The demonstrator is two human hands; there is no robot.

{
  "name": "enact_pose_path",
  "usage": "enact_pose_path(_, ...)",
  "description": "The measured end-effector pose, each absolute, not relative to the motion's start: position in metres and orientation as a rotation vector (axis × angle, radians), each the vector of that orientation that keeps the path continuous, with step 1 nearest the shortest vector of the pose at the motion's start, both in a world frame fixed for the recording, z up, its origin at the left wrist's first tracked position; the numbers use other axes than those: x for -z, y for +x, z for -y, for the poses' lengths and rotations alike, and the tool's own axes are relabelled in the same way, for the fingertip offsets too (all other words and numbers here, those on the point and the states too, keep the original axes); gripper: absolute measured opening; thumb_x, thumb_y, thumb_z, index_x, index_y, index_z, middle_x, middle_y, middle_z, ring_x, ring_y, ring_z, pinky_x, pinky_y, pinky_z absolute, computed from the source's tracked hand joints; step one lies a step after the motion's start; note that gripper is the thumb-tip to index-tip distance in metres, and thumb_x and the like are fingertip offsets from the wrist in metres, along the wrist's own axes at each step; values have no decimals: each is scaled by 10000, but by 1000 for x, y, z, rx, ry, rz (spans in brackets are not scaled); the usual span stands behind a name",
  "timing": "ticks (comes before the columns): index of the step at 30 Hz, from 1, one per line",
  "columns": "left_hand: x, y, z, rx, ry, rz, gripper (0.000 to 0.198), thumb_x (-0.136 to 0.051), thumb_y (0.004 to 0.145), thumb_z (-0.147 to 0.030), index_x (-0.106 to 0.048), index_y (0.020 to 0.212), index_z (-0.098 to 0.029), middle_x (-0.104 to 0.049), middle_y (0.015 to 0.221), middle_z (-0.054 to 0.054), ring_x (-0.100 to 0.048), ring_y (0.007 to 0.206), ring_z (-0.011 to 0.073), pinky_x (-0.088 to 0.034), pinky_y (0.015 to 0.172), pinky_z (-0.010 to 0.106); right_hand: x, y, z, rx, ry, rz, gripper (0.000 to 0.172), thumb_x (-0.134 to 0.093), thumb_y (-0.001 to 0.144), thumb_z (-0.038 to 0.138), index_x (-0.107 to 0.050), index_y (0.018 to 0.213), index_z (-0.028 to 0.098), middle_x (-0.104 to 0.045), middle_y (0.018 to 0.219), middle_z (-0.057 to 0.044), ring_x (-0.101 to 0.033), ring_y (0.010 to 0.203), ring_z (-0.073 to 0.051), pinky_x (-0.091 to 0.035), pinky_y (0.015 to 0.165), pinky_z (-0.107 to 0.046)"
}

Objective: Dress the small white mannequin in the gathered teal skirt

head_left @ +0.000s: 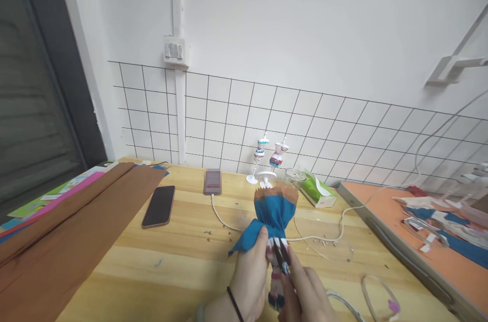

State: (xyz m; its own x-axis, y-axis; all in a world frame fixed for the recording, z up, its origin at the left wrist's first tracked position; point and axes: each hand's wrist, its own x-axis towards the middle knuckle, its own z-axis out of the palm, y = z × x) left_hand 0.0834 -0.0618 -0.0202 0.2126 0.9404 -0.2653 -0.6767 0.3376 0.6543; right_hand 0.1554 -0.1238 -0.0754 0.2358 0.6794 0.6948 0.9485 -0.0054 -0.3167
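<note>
Held a small pale figure [275,284] low over the wooden table [179,261], between both hands, with blue and brown crinkled material [275,206] fanned out beyond it. Pinched the gathered blue folds under the thumb of the left hand [246,279], closed on the material. Gripped dark tweezers [282,257] between thumb and fingers of the right hand [308,289], with the prongs slightly parted and pointed at the white band just below the gather; could not tell touching from merely near.

Saw, near the wall, a clear round container [295,175], with contents too hard to make out. Saw just beside it a green and white packet [313,190], with a white sheet along its top; could not tell the filling. Noted at the right an orange-floored tray [381,205] with a greyish rim, strewn with blue and white scraps [468,249] and small white tags [431,237]. Noted also two decorated torso forms [277,153] on white stands behind the material, and farther left a dark phone [159,206].
</note>
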Motion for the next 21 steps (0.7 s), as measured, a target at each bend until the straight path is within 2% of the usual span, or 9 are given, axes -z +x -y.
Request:
enact_pose_path(3,19,82,60,-1177,455,-657,259,-721,615,-372,-601,667,-148,-619,651,25,-585,641,161,-432,628,271,78,163,123,291,-1706,1459,429,-270,936,322,-333,1359,277,-570,740,-41,-580,414,-121,-452,330,-183)
enact_pose_path(8,20,82,61,-1189,427,-602,200,-683,665,-320,-578,648,-150,-601,627,22,-587,684,164,-434,670,275,82,171,118,246,-1587,1523,454,-348,913,396,-362,1337,233,-559,777,-51,-636,574,-151,-486,408,-196)
enact_pose_path(13,20,80,61,-1168,457,-568,186,-671,689,-305,-577,643,-151,-590,623,17,-581,691,165,-433,679,279,82,175,115,331,-1645,1581,460,-337,917,395,-365,1334,203,-570,762,-51,-616,491,-143,-405,315,-190)
enact_pose_path(18,16,77,59,-1173,443,-544,166,-681,686,-282,-590,649,-149,-573,633,15,-560,687,154,-432,695,281,71,179,119,435,-1570,1720,495,-396,906,326,-301,1375,202,-578,681,-24,-610,455,-136,-417,329,-175)
enact_pose_path(21,15,76,59,-1171,409,-521,143,-694,678,-258,-619,686,-137,-556,643,11,-532,668,133,-431,712,280,67,174,120,499,-1640,1691,500,-352,919,327,-259,1396,209,-587,673,-25,-598,422,-145,-440,345,-199)
